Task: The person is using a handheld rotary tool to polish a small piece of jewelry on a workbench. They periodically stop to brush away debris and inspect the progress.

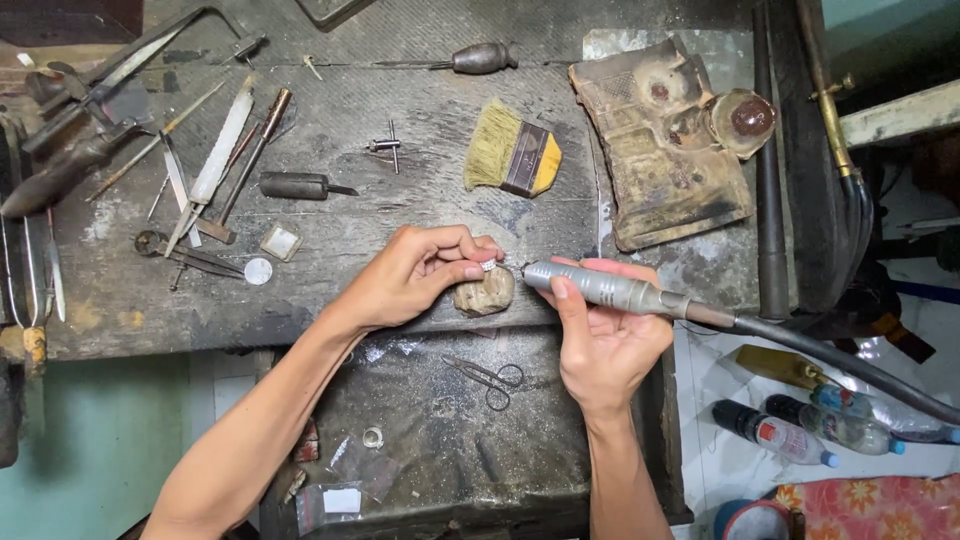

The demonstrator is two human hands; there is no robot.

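- Left hand (420, 275): fingers closed, pinching a small silver ring (488, 266) against the worn bench peg (484, 291).
- Right hand (600, 340): wrapped around the rotary handpiece (600, 287), tip at the ring.
- Risk: the tip could skid onto the fingertips; the pinch is small.

A grey metal handpiece (603, 287) is trailing a black hose (840, 362). A brush (512, 152) is showing yellow bristles and a brown band. A red cloth (875, 507) is displaying orange flowers.

Two bare forearms, no sleeves, no gloves
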